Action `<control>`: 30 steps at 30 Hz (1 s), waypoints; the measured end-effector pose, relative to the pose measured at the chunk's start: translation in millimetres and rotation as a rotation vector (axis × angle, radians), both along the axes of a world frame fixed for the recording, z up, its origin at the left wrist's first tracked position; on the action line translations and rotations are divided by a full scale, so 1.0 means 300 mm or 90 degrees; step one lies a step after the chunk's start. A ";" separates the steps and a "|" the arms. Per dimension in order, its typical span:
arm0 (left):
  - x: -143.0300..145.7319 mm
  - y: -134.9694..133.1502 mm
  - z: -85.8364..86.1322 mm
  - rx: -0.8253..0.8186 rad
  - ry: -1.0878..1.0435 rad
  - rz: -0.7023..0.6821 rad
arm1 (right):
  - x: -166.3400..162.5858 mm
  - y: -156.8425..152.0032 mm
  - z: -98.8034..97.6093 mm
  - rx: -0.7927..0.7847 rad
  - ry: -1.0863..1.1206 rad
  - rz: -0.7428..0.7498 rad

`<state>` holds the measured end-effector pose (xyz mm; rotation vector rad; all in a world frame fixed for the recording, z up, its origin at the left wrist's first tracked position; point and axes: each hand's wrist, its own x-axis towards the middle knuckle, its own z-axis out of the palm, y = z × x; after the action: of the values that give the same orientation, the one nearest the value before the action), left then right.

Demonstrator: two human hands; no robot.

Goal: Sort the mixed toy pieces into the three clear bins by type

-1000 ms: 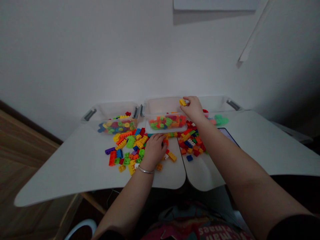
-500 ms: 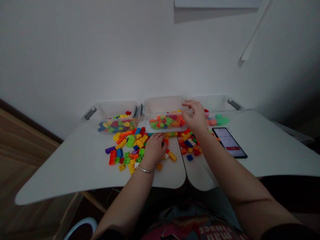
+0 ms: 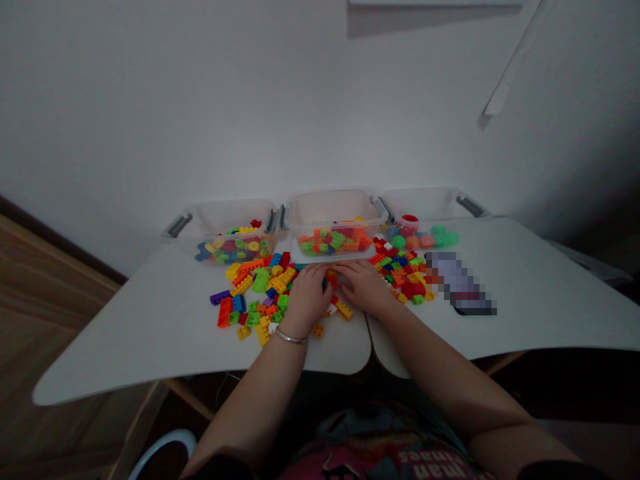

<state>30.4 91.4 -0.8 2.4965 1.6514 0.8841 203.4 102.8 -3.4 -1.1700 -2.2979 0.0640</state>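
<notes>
My left hand (image 3: 307, 293), a thin bracelet (image 3: 291, 339) on its wrist, rests with curled fingers on a loose pile of coloured bricks (image 3: 253, 293) on the white table (image 3: 150, 333). What its fingers cover is hidden. My right hand (image 3: 364, 285) lies beside it, palm down, fingers stretched left over the bricks and meeting the left fingertips near a red brick (image 3: 331, 275). An orange brick (image 3: 344, 309) lies just below both hands. Directly behind them stands the middle clear bin (image 3: 333, 200) with orange and green bricks in it.
A left clear bin (image 3: 225, 213) holds round coloured pieces; a right clear bin (image 3: 430, 199) holds red and green pieces. More bricks (image 3: 407, 275) lie right of my hands, next to a phone (image 3: 463, 288). A seam (image 3: 370, 340) splits the two tabletops. A wall stands close behind.
My right hand left the middle bin, without the yellow brick it held, and came down to the table beside my left hand. The left hand stayed put.
</notes>
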 end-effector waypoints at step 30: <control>0.001 0.004 0.001 -0.054 0.005 0.014 | -0.013 0.009 -0.027 -0.001 -0.056 -0.004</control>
<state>30.9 92.8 -0.6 2.4346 1.6854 0.7899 199.4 105.5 -11.6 -1.2020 -2.3714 0.0118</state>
